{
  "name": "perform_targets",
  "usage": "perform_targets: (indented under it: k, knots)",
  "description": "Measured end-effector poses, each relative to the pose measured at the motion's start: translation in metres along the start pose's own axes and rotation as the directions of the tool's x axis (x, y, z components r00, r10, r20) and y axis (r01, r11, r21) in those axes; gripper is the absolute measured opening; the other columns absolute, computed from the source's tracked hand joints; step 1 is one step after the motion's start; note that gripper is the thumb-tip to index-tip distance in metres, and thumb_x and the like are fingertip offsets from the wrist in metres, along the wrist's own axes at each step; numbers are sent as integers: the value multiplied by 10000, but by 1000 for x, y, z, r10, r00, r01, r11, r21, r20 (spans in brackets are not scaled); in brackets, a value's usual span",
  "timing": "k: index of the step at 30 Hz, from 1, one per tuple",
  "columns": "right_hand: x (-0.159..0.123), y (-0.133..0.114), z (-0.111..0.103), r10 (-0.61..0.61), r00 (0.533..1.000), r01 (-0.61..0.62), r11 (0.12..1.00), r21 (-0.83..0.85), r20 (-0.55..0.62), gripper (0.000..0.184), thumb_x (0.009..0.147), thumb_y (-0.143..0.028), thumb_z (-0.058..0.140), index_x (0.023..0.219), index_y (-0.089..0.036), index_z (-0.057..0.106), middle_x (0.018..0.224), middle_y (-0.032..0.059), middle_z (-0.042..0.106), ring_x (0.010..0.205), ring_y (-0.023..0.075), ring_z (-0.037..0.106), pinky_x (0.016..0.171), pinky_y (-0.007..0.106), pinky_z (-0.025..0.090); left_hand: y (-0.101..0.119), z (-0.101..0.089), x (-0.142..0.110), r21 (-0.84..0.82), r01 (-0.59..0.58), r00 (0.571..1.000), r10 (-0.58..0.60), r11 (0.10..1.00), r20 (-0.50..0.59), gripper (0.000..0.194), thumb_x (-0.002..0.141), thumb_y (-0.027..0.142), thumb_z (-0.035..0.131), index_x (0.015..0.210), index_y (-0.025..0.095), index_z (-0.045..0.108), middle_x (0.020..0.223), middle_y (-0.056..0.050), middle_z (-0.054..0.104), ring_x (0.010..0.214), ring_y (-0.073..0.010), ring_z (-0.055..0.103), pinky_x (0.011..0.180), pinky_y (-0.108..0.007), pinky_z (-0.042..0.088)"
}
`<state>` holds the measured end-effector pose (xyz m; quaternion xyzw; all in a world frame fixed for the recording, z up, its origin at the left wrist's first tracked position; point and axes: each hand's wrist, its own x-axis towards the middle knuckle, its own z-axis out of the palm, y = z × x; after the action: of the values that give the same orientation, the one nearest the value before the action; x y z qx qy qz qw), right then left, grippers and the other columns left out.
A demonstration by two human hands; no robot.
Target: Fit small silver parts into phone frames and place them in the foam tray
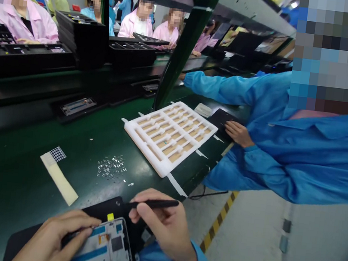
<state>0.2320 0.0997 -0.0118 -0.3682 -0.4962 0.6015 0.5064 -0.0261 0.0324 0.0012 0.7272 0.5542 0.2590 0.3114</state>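
Note:
Low in the view, a phone mid-frame [113,251] with a grey metal face, blue strips and a yellow tab on its top edge lies on a black pad [28,239]. My left hand [55,236] is closed at its upper left edge, thumb and forefinger pinching there. What lies right under those fingertips is hidden. My right hand [166,226] is closed around slim black tweezers [159,204], held nearly level just above the frame's upper right corner. Their tip points left over the pad, and nothing can be made out in it.
Small silvery pieces [111,167] are scattered on the green bench [98,134]. Left of them lies a cream strip [59,180] with a striped end. A white slotted tray [165,163] sits ahead. At right, a co-worker in a blue smock [262,157] reaches across; black trays [80,44] are stacked behind.

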Motion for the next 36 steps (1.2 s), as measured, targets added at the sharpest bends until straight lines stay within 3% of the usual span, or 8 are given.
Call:
perform_targets:
  k: [4,8,12,23,32,36]
  knots:
    - [-15,-6,8,84,976,-74,996,-60,199,101,964,-273,787,971,-220,873,848,63,793,670,212,792,641,333,672,-1,4,13,-65,104,994,-101,992,49,284,1024,431,573,1085,408,849,1023,2,864,921,-196,850,794,-225,679]
    - [-17,7,16,34,966,22,976,-215,257,121,916,-188,768,974,-178,874,838,84,807,739,219,797,685,305,650,0,8,9,-44,174,980,-168,984,111,323,1044,444,546,1155,375,841,1075,-13,853,986,-190,834,839,-226,662]
    - [-15,15,18,10,967,60,962,-265,253,130,898,-167,758,957,-150,873,862,100,812,726,198,789,663,257,629,1,9,5,-32,203,970,-196,979,145,339,1056,445,530,1163,346,836,1110,-7,841,1019,-174,821,876,-215,641]
    - [-16,19,19,63,975,0,959,-284,213,130,909,-195,751,938,-135,863,886,113,808,709,198,800,636,236,629,-4,16,5,-2,143,989,-142,990,47,285,1025,402,560,1076,349,836,1035,26,848,937,-147,831,801,-184,636]
    - [-19,22,19,55,981,5,951,-309,187,142,914,-224,745,933,-140,859,868,109,800,640,195,778,565,246,605,-7,28,0,-30,240,971,-240,970,-4,241,1013,444,603,1000,352,825,966,46,811,893,-136,793,774,-194,592]
    - [-18,22,19,-3,982,61,952,-299,190,141,916,-199,736,938,-135,860,861,109,805,638,188,775,563,241,599,-9,30,-2,-22,287,958,-287,958,3,251,1023,463,595,1032,351,819,966,45,799,899,-142,785,783,-207,579]
